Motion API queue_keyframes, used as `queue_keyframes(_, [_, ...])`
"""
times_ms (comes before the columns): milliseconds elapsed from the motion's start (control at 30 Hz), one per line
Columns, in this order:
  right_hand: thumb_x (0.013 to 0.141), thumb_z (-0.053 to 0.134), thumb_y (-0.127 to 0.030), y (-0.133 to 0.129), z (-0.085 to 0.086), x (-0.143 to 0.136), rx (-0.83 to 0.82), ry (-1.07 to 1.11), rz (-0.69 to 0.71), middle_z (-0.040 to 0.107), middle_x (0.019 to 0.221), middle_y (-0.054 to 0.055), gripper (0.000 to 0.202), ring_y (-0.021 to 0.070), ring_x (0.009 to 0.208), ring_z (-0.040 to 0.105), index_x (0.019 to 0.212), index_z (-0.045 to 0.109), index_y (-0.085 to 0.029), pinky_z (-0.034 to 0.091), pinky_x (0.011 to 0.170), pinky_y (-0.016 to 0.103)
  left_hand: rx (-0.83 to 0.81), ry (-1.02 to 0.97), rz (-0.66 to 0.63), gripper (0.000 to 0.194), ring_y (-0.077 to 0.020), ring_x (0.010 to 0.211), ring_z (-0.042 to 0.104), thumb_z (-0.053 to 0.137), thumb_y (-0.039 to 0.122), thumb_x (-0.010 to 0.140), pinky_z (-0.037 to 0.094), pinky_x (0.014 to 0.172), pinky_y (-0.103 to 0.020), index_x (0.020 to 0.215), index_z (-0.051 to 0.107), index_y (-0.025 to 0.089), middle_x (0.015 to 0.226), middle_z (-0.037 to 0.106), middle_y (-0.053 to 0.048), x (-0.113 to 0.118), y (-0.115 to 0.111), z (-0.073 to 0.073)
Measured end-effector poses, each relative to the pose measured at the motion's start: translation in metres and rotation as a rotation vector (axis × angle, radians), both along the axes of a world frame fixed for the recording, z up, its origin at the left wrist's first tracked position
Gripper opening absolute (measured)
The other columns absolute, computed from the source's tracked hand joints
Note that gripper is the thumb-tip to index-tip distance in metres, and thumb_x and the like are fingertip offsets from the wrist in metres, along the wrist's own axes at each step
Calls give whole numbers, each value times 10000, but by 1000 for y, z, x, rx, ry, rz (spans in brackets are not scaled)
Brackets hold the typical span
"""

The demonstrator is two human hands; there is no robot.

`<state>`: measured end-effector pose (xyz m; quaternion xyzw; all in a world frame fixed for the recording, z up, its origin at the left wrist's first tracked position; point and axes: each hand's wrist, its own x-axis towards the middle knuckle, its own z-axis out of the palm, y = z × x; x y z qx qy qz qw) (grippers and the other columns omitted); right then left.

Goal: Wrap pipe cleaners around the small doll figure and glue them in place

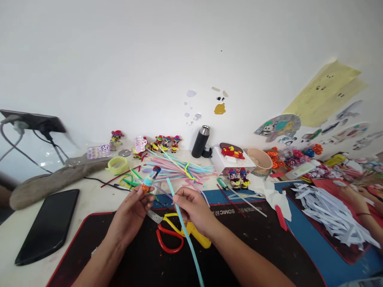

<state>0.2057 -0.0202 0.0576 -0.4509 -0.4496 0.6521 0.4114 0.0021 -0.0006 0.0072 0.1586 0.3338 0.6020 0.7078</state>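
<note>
My left hand (131, 211) pinches a small pipe-cleaner figure (148, 182) with an orange lower part, a pale teal band and a dark blue and red top. Between the thumb and fingers of my right hand (194, 207) is a long pale teal pipe cleaner (190, 245), its lower end running out of the view at the bottom. Beneath both hands, scissors (169, 241) with a red and a yellow handle lie on the dark mat (128, 263). Beside them is a yellow tool (199, 236), partly hidden by my right hand.
Pastel pipe cleaners (176, 165) are heaped behind my hands. Several finished dolls (167, 143) stand along the wall near a black flask (201, 142). A phone-like black slab (48, 225) lies left, yellow-green tape (117, 164) behind. At right, another person's arm (357, 203) is beside paper strips (332, 213).
</note>
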Motion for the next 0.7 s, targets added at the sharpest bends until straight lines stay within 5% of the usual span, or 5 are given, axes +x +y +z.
queue_keyframes(367, [785, 820, -563, -8, -32, -9, -26, 93, -103, 532, 490, -85, 440, 41, 345, 330, 770, 575, -198, 186, 358, 194, 39, 7, -213, 338, -206, 806, 734, 976, 303, 690, 590, 641, -271, 951, 778, 221, 953, 785, -56, 8, -12, 5])
queue_keyframes(700, [826, 776, -571, -10, -27, -19, -37, 39, -33, 467, 412, -111, 429, 47, 323, 286, 742, 555, -213, 186, 381, 211, 131, 138, -257, 338, -302, 1048, 743, 952, 342, 713, 577, 1002, -446, 977, 782, 218, 1011, 799, -81, 12, -15, 3])
